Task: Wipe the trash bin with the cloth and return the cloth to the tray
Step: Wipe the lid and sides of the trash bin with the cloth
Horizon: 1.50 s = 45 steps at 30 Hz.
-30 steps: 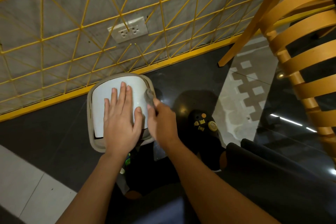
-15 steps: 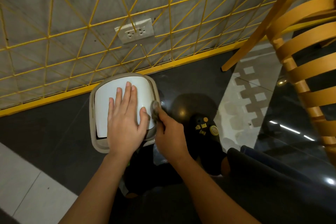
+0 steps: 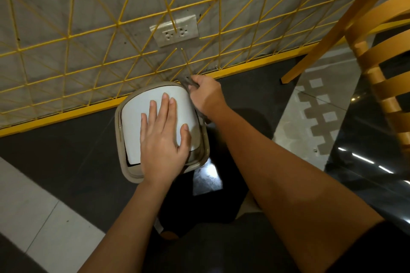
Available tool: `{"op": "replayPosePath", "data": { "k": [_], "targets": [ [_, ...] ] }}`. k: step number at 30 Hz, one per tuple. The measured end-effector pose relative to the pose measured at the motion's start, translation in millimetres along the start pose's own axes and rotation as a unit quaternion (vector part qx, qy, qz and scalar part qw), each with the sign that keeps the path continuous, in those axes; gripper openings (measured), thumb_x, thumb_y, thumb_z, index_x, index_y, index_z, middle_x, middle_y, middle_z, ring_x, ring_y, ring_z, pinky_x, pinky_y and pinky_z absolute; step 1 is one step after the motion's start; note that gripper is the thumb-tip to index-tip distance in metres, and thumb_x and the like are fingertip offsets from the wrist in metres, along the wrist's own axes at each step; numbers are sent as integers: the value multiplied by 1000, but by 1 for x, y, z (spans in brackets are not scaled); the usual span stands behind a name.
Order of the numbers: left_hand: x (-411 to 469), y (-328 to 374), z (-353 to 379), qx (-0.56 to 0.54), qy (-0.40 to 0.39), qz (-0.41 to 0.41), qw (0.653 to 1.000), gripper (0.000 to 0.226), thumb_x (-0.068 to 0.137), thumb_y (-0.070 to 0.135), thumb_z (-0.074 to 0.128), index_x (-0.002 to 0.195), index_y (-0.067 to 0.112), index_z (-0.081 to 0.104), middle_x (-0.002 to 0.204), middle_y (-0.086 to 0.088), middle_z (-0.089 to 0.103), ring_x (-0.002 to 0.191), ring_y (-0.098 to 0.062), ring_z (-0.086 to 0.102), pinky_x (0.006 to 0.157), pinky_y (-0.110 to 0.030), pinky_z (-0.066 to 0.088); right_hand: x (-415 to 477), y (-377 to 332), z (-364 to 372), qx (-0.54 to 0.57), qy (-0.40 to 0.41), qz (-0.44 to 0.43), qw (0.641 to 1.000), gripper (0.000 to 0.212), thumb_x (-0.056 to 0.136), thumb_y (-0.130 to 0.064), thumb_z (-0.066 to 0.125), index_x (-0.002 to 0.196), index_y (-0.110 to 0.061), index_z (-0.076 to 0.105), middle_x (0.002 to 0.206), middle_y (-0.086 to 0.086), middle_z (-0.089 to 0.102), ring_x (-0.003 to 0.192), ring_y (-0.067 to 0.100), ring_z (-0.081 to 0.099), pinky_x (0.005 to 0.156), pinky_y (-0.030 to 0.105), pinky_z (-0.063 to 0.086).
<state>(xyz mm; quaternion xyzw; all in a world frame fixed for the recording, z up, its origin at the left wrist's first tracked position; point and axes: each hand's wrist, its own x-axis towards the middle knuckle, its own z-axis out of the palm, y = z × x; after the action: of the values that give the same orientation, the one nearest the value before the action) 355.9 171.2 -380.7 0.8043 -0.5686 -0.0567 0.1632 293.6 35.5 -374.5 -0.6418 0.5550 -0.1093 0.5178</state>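
A small trash bin [image 3: 142, 115] with a white swing lid and a beige rim stands on the dark floor against the wall. My left hand [image 3: 163, 139] lies flat on the lid, fingers straight. My right hand [image 3: 204, 93] grips a grey cloth [image 3: 187, 81] and holds it against the bin's far right corner, close to the yellow baseboard. Most of the cloth is hidden under the fingers. No tray is in view.
A yellow wire grid [image 3: 99, 29] covers the grey wall, with a white double socket [image 3: 175, 31] above the bin. An orange wooden chair [image 3: 381, 68] stands at the right. A pale floor tile [image 3: 28, 208] lies at the lower left.
My right hand has slid with the cloth from the bin's near right side up along the rim to its far right corner. The left hand has stayed flat on the lid.
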Motion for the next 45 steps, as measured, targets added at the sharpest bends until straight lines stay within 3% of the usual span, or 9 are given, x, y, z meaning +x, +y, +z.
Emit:
{"op": "replayPosePath", "data": {
  "k": [7, 12, 15, 19, 24, 30, 35, 42, 45],
  "targets": [
    [2, 3, 1, 24, -5, -14, 1000, 58, 93, 39, 24, 144, 11, 28, 153, -5, 24, 142, -25, 13, 115, -40, 8, -24, 11, -1, -95, 10, -13, 995, 28, 93, -10, 45, 116, 1, 58, 117, 18, 63, 111, 31, 56, 87, 27, 40],
    [1, 4, 0, 29, -4, -10, 1000, 57, 92, 36, 27, 142, 10, 31, 151, -7, 27, 141, -27, 16, 114, -41, 10, -66, 30, -2, -75, -1, 39, 996, 21, 89, -5, 46, 100, 1, 63, 103, 19, 66, 98, 31, 59, 69, 19, 36],
    [1, 2, -1, 28, -8, -3, 1000, 57, 92, 36, 27, 142, 10, 31, 151, -7, 27, 141, -27, 16, 114, -40, 10, -52, 20, -3, -71, -5, 35, 997, 21, 89, -5, 46, 100, 3, 62, 105, 19, 65, 101, 33, 59, 74, 27, 39],
    [2, 1, -2, 16, -5, 2, 1000, 57, 91, 36, 28, 142, 11, 32, 151, -6, 28, 141, -23, 13, 114, -40, 10, -16, 6, -2, -98, 7, 15, 995, 30, 94, -13, 45, 117, 3, 57, 123, 19, 59, 118, 32, 52, 97, 32, 39],
    [2, 0, 0, 11, 1, -5, 1000, 59, 88, 34, 30, 142, 12, 33, 151, -4, 28, 141, -23, 13, 114, -38, 7, 6, 9, -1, -120, 20, 4, 993, 29, 94, -14, 47, 115, 4, 57, 124, 19, 57, 116, 31, 52, 93, 28, 38],
    [3, 2, -1, 28, -18, -16, 999, 61, 87, 36, 26, 144, 13, 28, 153, -3, 23, 142, -22, 9, 114, -38, 5, -8, 10, 6, -88, 34, 0, 996, 37, 96, -14, 43, 131, -2, 48, 134, 17, 53, 125, 30, 46, 101, 28, 34],
    [4, 4, 0, 48, -29, -28, 998, 62, 88, 37, 24, 145, 13, 25, 154, -3, 21, 143, -25, 10, 113, -39, 4, -47, 24, 2, -99, 19, 10, 995, 27, 94, -11, 44, 116, -1, 57, 118, 18, 61, 111, 34, 56, 90, 34, 43],
    [3, 5, -3, 37, -35, -27, 998, 62, 86, 37, 25, 144, 14, 27, 154, -2, 22, 143, -24, 11, 114, -37, 4, -42, 19, -2, -68, 7, 45, 997, 23, 90, -7, 46, 104, -1, 63, 108, 18, 64, 103, 32, 58, 74, 28, 40],
    [4, 4, -4, 32, -36, -23, 999, 64, 84, 37, 24, 144, 14, 27, 154, -2, 22, 143, -25, 12, 113, -37, 4, -18, 3, -3, -66, 20, 32, 997, 27, 93, -18, 47, 107, 1, 62, 115, 19, 62, 109, 33, 55, 80, 28, 40]
  ]
}}
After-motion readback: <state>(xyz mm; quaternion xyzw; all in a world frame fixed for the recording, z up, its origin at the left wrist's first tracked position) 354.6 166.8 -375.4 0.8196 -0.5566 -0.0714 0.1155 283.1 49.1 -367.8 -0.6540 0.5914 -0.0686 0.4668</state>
